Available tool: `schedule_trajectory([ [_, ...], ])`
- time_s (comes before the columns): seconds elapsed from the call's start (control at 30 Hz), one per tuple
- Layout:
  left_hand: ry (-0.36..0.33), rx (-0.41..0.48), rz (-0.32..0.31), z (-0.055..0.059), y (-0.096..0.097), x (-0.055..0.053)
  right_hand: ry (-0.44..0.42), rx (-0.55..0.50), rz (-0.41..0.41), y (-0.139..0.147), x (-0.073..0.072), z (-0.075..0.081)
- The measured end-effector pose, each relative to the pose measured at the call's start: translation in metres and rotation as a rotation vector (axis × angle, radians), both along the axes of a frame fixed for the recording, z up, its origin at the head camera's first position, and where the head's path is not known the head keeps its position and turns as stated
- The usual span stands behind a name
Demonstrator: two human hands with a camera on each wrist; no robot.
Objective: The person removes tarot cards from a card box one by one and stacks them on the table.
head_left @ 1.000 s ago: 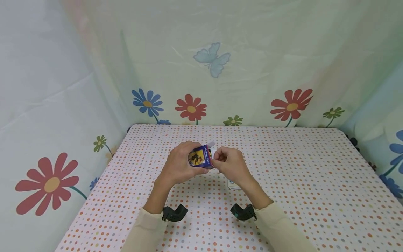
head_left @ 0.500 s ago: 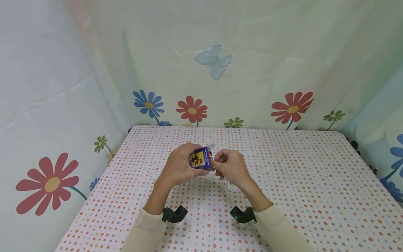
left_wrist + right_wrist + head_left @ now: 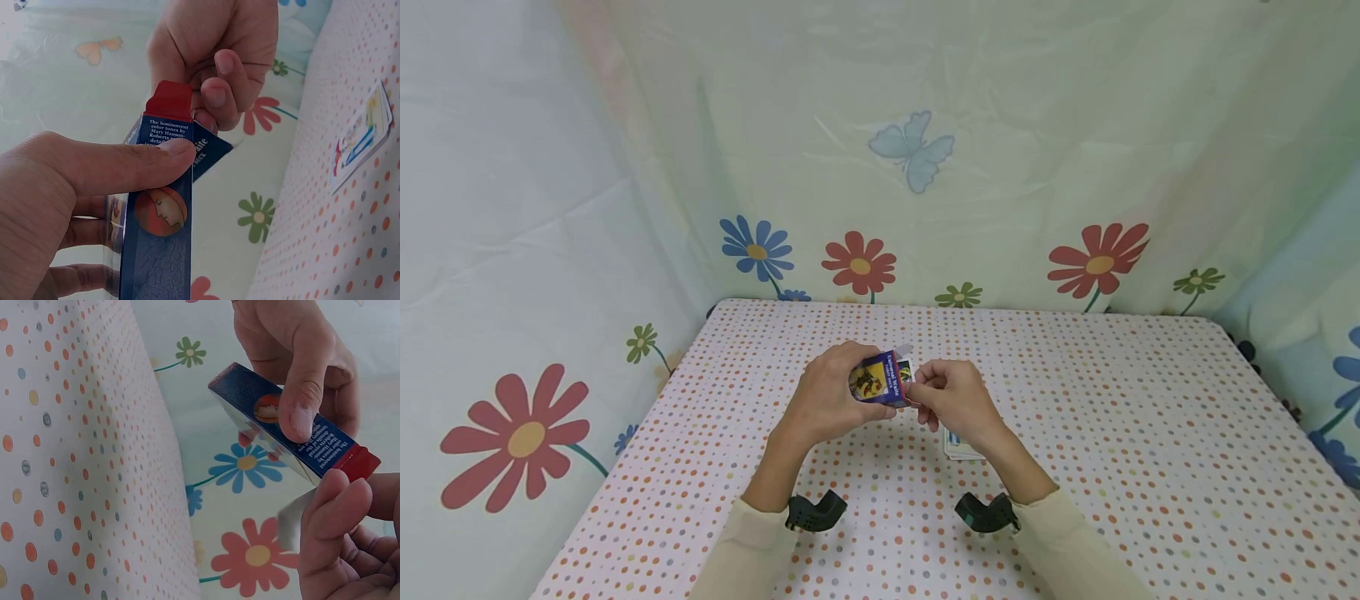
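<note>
My left hand point(image 3: 829, 392) grips a dark blue tarot card box point(image 3: 872, 377), its open end facing right. Across the box's narrow side lies the left thumb point(image 3: 169, 159) in the left wrist view. A red side flap point(image 3: 169, 100) and the dark blue lid flap point(image 3: 209, 150) are folded out. At the box mouth, a card point(image 3: 906, 367) sticks out between box and right hand. My right hand point(image 3: 955, 396) pinches at that end with curled fingers, which hide most of the card. Under the right wrist, a stack of cards point(image 3: 958, 446) lies on the table.
A dotted cloth covers the table point(image 3: 1112, 442). Behind it hangs a pale curtain point(image 3: 1015, 167) printed with flowers and a butterfly. Dark wrist cameras sit at both cuffs, the left camera point(image 3: 816, 511) and the right camera point(image 3: 987, 512).
The right hand has shifted slightly right from the box, and more of the card shows at the mouth. The left hand keeps its grip on the box. The head view has tilted a little.
</note>
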State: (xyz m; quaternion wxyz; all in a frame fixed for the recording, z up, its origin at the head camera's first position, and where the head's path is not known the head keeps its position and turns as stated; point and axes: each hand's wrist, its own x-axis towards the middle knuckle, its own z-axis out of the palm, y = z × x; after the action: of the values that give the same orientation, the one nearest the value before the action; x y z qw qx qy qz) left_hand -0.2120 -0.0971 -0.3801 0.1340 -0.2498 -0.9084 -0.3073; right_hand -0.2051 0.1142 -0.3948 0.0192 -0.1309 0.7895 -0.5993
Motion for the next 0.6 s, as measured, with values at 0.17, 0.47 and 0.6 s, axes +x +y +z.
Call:
schedule_trajectory([
  [0.17, 0.012, -0.001, -0.003, 0.000, 0.000, 0.000, -0.033, -0.063, 0.040, 0.006, -0.001, 0.002],
  [0.47, -0.004, -0.005, -0.001, 0.001, 0.001, 0.001, -0.071, -0.116, 0.058, 0.013, -0.002, 0.005],
  [0.6, -0.005, -0.009, 0.005, 0.001, 0.001, 0.001, -0.083, -0.136, 0.056, 0.019, -0.003, 0.006],
])
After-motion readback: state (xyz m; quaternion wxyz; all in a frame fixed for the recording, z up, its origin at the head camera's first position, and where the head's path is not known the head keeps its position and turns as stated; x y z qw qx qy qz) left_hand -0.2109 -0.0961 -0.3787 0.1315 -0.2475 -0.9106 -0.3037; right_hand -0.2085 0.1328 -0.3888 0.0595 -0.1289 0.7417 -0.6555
